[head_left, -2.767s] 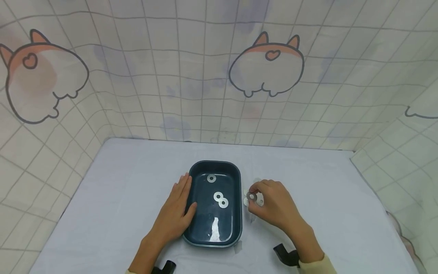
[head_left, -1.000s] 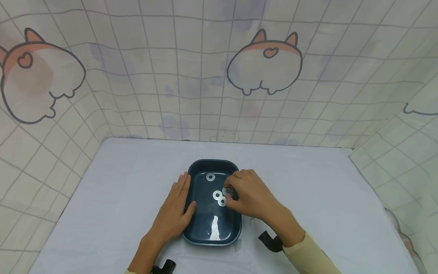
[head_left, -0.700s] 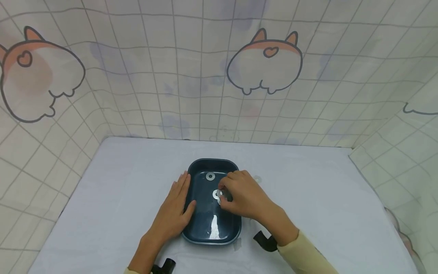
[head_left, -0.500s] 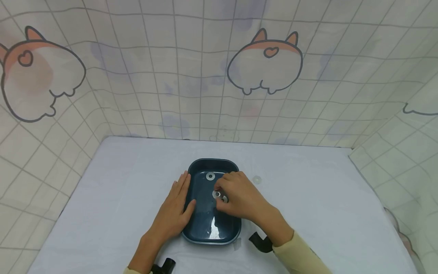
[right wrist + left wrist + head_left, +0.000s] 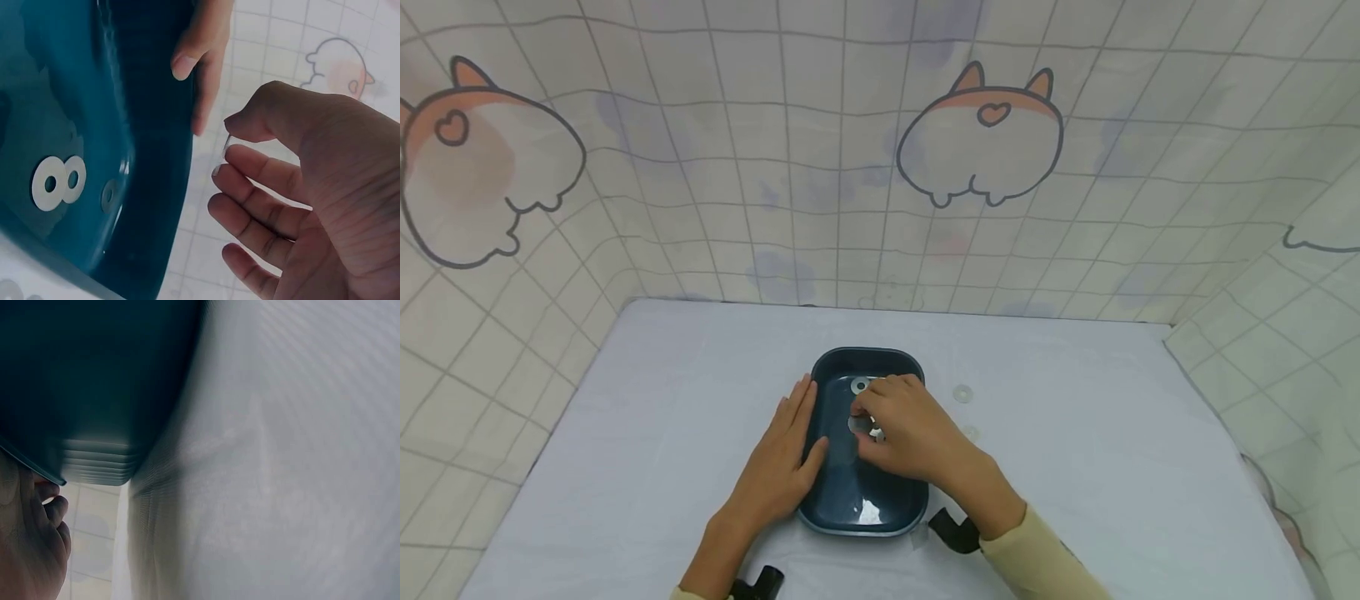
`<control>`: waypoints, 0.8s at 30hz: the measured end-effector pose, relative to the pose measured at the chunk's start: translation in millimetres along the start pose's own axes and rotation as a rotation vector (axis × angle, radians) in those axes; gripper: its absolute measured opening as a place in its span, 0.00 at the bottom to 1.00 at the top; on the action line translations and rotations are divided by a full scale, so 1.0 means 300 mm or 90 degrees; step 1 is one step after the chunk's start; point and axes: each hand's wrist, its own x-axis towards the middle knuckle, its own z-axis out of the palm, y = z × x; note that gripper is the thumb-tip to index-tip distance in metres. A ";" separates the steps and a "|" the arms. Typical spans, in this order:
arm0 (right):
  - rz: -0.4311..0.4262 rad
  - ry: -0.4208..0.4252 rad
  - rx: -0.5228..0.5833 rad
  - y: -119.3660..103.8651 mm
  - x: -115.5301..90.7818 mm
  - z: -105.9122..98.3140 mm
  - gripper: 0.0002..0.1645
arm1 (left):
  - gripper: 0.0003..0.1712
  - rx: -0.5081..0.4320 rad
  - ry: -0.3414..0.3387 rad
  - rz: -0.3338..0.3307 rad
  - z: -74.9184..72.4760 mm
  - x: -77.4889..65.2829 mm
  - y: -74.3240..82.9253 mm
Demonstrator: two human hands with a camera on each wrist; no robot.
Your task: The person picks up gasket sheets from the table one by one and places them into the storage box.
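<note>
A dark blue rectangular tray [image 5: 865, 500] stands on the white cloth. My left hand [image 5: 778, 458] lies along its left side with straight fingers, the thumb at the rim. Over the tray, my right hand [image 5: 910, 429] pinches a flat metal washer [image 5: 857, 424] between thumb and index finger; the right wrist view shows this held washer [image 5: 226, 145] nearly edge-on. Two overlapping washers [image 5: 47, 184] lie on the tray floor, mostly hidden by the right hand in the head view. Another washer [image 5: 860, 385] lies toward the tray's far end.
Right of the tray, pale washers [image 5: 962, 393] lie on the white cloth [image 5: 1075, 400]. A piece of clear tape [image 5: 920, 535] sits by the tray's near right corner. Black wrist mounts [image 5: 955, 531] stick out from both forearms. A patterned curtain [image 5: 835, 167] rises behind the table.
My right hand has carried the pinched washer from the cloth at the right into the tray area, and keeps moving left over it. My left hand stays at the tray's side.
</note>
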 end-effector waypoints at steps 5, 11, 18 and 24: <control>0.023 -0.015 -0.002 0.001 -0.009 -0.004 0.18 | 0.47 0.013 -0.001 -0.002 0.007 0.003 0.000; 0.059 -0.025 0.031 0.031 -0.032 -0.010 0.19 | 0.47 0.015 0.004 -0.012 0.001 0.001 0.001; 0.124 -0.028 0.079 0.072 -0.065 -0.016 0.19 | 0.47 0.018 0.006 -0.013 -0.003 0.002 0.007; 0.166 -0.027 0.074 0.101 -0.095 -0.028 0.20 | 0.47 0.020 0.007 -0.019 -0.002 0.000 0.010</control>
